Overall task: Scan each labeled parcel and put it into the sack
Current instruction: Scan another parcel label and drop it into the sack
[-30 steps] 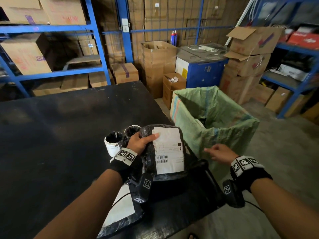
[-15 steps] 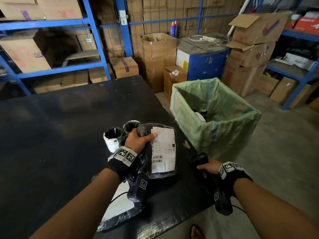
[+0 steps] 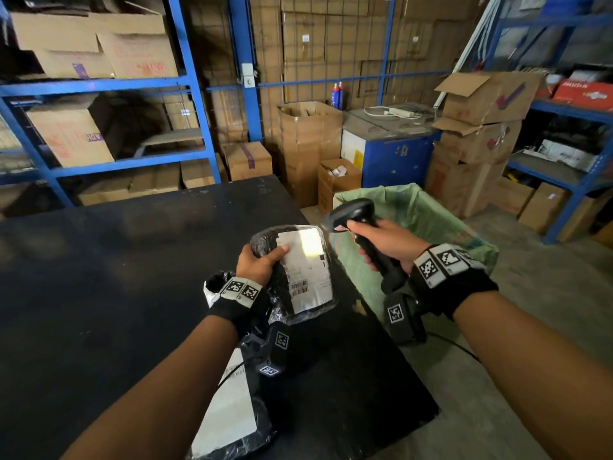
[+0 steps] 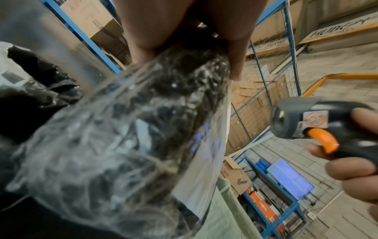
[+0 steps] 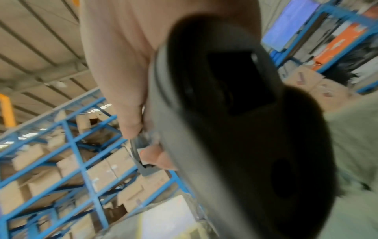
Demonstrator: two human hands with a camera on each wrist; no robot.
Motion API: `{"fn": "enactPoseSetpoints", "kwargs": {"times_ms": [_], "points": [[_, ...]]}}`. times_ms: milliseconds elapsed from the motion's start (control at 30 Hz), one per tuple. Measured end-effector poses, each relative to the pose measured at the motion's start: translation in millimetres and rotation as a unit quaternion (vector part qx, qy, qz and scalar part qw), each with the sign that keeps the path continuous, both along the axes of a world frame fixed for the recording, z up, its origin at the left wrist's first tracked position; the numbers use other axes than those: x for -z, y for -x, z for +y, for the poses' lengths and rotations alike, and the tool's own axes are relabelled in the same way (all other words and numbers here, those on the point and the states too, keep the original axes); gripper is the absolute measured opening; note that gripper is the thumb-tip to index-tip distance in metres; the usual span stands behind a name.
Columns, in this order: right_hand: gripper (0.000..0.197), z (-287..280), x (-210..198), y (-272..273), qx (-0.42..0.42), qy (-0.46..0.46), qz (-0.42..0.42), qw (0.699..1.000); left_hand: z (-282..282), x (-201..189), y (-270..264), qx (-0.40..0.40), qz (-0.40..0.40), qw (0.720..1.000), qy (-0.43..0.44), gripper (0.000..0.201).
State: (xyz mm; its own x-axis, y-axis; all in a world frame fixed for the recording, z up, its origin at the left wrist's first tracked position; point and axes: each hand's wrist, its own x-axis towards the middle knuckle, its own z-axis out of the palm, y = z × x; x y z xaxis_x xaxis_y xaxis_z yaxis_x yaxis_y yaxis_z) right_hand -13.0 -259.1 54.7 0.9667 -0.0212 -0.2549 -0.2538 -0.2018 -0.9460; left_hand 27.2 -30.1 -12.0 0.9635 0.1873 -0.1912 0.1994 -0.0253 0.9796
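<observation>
My left hand [image 3: 262, 263] grips a black plastic-wrapped parcel [image 3: 292, 270] with a white barcode label [image 3: 306, 270], lifted above the black table [image 3: 116, 277]. My right hand [image 3: 384, 242] holds a black handheld scanner [image 3: 351, 215] by its handle, its head aimed at the label, where a bright patch of light falls. In the left wrist view the parcel [image 4: 126, 129] fills the frame and the scanner [image 4: 306, 119] with its orange trigger shows at the right. The right wrist view shows the scanner's handle [image 5: 235, 121] close up. The open green sack [image 3: 431, 227] stands just right of the table.
Another black parcel with a white label [image 3: 229, 416] lies at the table's near edge, and small black-and-white parcels [image 3: 215, 283] sit behind my left wrist. Cardboard boxes [image 3: 308, 151] and blue shelving [image 3: 195, 94] line the back. A blue cabinet [image 3: 394, 161] stands behind the sack.
My right hand took the scanner from the table's right edge and raised it toward the label. My left hand lifted the parcel up off the table.
</observation>
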Motion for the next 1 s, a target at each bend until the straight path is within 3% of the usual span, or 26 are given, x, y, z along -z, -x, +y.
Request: {"fn": "enactPoseSetpoints", "kwargs": {"times_ms": [233,467,1000], "points": [[0.032,11,-50,8,-0.06,0.068,-0.014,0.996,11,-31,-25,-0.021,-0.044,0.998,-0.035,0.07],[0.029,13,-50,18,-0.09,0.057,0.004,0.994,9,-46,-27,-0.049,-0.049,0.997,0.013,0.079],[0.029,16,-41,31,-0.096,0.058,0.009,0.994,2,-49,-20,-0.051,-0.039,0.998,0.006,0.084]]}}
